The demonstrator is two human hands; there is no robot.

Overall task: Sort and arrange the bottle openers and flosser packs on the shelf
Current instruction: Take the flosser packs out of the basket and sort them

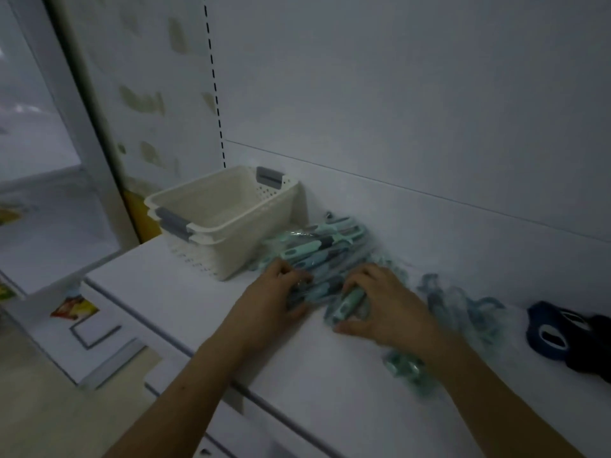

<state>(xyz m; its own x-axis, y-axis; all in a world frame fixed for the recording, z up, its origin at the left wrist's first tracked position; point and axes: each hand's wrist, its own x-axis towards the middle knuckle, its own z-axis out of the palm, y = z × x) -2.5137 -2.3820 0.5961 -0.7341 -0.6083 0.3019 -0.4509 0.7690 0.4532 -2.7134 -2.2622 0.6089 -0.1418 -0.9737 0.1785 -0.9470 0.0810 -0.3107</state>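
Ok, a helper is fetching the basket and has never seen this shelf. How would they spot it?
Start at the white shelf against the wall. At its left end, beside the pile of teal wrapped packs, stands the cream basket. It is the only container there, perforated, with grey handles.

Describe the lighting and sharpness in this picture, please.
Head view: dim, bluish light with no hard glare; the right hand and the wrapped packs look smeared; the basket is sharper; the shelf edges bow from the wide lens.

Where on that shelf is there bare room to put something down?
Bare shelf in front of the basket, and along the near edge between the forearms. Crowded: the wrapped pile under both hands, trailing right to the dark items.
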